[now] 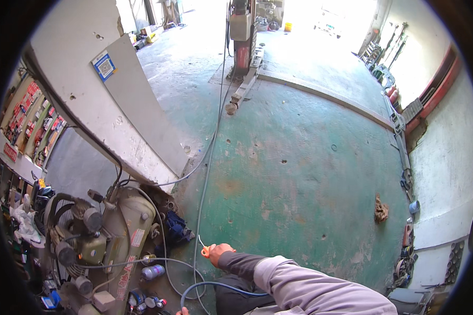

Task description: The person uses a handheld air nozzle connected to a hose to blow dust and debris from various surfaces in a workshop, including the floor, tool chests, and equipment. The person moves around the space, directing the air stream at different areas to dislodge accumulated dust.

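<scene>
My right hand (220, 253) is closed around a tool with an orange handle (206, 252). A thin, pale metal shaft, slightly bent, sticks out of that handle toward the far left; its exact kind is unclear. At the lower edge only the fingertips of my left hand (182, 312) show, closed at a thick blue hose (215, 284). That hose arches from those fingers to the right, across my dark trouser leg. A thinner grey hose (198, 210) runs down the floor and passes just left of the orange-handled tool.
An air compressor (134, 226) stands at the left, with cans (153, 272) beside it. Further away rise a white pillar (105, 100) and a lift post (242, 47) with a low arm. A floor ramp (326, 94) crosses the green floor. A brown rag (381, 209) lies near the right wall.
</scene>
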`<state>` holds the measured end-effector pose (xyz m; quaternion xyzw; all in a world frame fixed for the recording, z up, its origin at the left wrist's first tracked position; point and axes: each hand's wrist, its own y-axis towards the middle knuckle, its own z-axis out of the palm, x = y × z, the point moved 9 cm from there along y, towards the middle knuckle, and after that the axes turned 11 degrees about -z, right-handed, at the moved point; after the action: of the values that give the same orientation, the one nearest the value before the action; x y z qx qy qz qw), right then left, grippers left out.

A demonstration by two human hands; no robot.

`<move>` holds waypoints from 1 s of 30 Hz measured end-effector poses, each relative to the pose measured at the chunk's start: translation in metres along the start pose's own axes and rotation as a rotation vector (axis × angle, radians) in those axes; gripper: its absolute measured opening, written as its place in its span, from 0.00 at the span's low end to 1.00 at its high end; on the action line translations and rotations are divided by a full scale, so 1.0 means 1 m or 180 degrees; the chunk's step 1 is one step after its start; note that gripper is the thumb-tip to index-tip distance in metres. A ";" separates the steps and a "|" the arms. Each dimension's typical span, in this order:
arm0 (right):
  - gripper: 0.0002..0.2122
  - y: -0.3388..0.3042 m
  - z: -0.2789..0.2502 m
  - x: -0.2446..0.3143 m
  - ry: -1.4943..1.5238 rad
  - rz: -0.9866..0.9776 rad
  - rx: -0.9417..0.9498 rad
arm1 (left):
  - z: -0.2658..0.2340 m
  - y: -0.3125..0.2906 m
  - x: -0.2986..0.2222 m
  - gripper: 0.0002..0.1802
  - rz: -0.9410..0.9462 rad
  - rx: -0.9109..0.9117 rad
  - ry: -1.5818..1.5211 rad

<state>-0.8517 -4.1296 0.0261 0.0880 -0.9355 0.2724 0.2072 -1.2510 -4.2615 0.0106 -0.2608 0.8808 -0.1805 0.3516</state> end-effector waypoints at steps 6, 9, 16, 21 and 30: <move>0.14 0.155 -0.105 -0.121 0.0561 0.1006 -0.1191 | 0.057 0.043 -0.038 0.21 -0.1150 0.0208 -0.0927; 0.16 0.208 -0.184 -0.199 0.0516 0.1388 -0.1502 | 0.092 0.090 -0.087 0.19 -0.1402 0.0372 -0.1143; 0.19 0.251 -0.307 -0.373 0.0912 0.2395 -0.1757 | 0.134 0.159 -0.240 0.17 -0.1538 0.0952 -0.0990; 0.19 0.260 -0.364 -0.468 0.1117 0.2593 -0.1614 | 0.164 0.183 -0.344 0.16 -0.1575 0.1177 -0.1084; 0.17 0.249 -0.438 -0.627 0.1095 0.3025 -0.1569 | 0.249 0.178 -0.442 0.15 -0.1827 0.1377 -0.1096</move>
<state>-0.2090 -3.6502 -0.0294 -0.4398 -0.8610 0.1196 0.2258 -0.8597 -3.8942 -0.0179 -0.4427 0.6419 -0.4063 0.4763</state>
